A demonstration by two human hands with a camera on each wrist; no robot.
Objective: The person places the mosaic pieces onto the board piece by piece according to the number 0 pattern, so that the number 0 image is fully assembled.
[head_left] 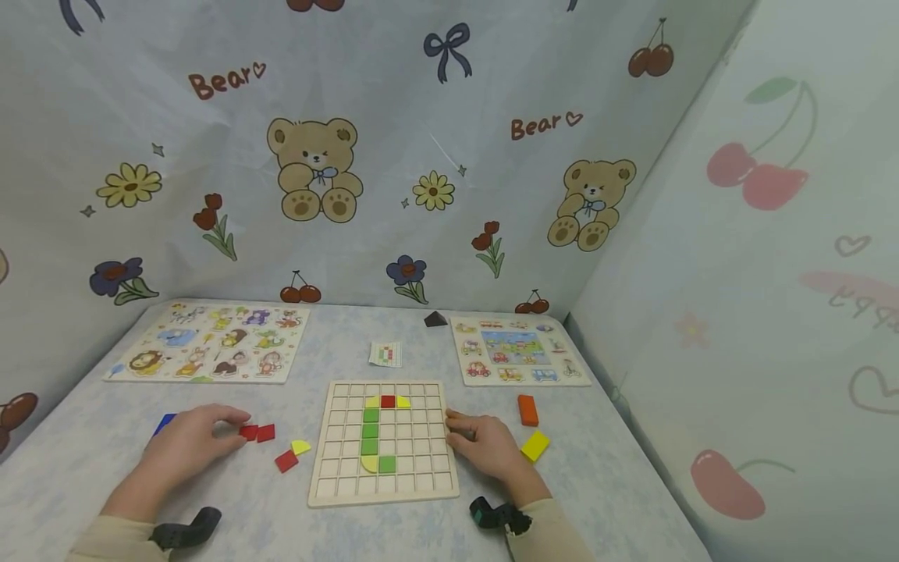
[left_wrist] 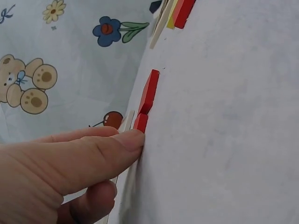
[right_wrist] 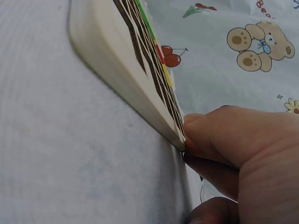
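Observation:
On the left of the table, my left hand (head_left: 186,441) pinches a small red square tile (left_wrist: 141,122) between thumb and fingers. A second red square tile (head_left: 266,432) lies right beside it. Nearer the board are another red tile (head_left: 286,460) and a yellow quarter-round piece (head_left: 300,446). The wooden grid board (head_left: 421,445) lies in the middle, with several green squares (head_left: 370,431) in a column, a red square (head_left: 388,401) at the top and yellow rounded pieces (head_left: 403,402) among them. My right hand (head_left: 492,446) grips the board's right edge, its thumb at the rim.
An orange block (head_left: 527,410) and a yellow block (head_left: 535,446) lie right of my right hand. A blue piece (head_left: 165,422) is partly hidden behind my left hand. Behind are a pattern card (head_left: 385,354), a black piece (head_left: 435,318), an animal puzzle (head_left: 204,343) and a vehicle puzzle (head_left: 520,351).

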